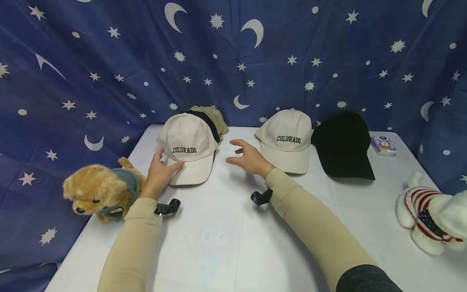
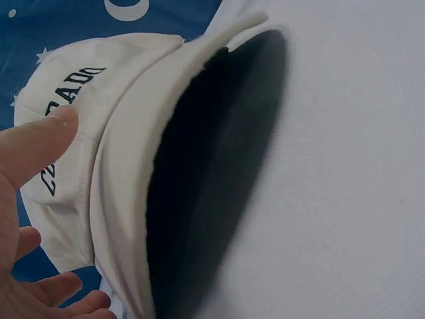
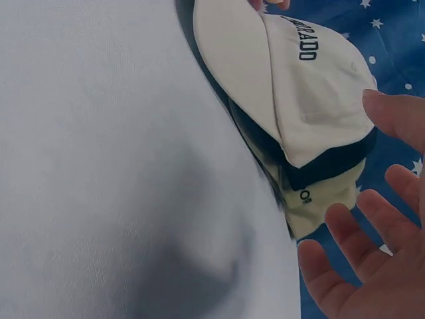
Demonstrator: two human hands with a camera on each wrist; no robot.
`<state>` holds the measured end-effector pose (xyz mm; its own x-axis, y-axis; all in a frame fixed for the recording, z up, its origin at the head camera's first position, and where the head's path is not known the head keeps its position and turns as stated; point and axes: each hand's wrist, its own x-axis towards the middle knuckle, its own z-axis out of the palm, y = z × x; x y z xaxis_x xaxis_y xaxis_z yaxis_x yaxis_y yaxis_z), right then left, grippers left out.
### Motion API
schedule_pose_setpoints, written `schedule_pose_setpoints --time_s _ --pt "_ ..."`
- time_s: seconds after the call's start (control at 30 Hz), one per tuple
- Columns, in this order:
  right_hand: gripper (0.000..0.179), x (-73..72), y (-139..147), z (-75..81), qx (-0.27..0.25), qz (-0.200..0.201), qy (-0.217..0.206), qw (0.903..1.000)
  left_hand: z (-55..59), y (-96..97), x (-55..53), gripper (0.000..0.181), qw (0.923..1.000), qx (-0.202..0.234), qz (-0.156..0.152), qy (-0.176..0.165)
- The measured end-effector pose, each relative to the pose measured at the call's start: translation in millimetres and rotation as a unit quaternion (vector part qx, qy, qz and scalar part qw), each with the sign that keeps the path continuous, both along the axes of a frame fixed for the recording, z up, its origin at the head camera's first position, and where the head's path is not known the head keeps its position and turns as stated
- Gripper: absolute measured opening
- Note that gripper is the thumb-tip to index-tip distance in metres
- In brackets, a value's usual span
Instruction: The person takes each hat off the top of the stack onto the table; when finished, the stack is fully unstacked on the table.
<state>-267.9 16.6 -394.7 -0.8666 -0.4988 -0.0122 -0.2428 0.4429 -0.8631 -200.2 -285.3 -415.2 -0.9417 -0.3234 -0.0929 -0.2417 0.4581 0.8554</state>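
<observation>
A cream cap lettered COLORADO tops a stack on the left of the table, its brim facing forward. Beneath and behind it show a dark cap and a khaki cap. My left hand is at the cap's left front, thumb over its lettered side in the left wrist view and fingers spread; whether it touches is unclear. Right of the stack hovers my right hand, fingers apart and holding nothing. A second cream COLORADO cap lies just beyond that hand, beside a black cap.
A tan plush dog in a green vest sits by my left forearm. On the right stand a white plush toy in stripes and a small packet. A blue star-patterned curtain hangs behind the white table.
</observation>
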Motion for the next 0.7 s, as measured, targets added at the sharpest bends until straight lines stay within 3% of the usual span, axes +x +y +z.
schedule_pose_setpoints --time_s 0.27,0.7 --pt "0.067 -10.9 -21 7.4 0.033 0.015 0.0 0.9993 -3.8 -4.3 -2.1 0.101 0.9996 0.018 -0.001 -0.022" --pt "0.067 -23.0 -43 10.2 0.025 0.035 -0.016 0.9989 -2.7 -8.4 -10.6 0.107 0.9985 0.015 -0.032 -0.043"
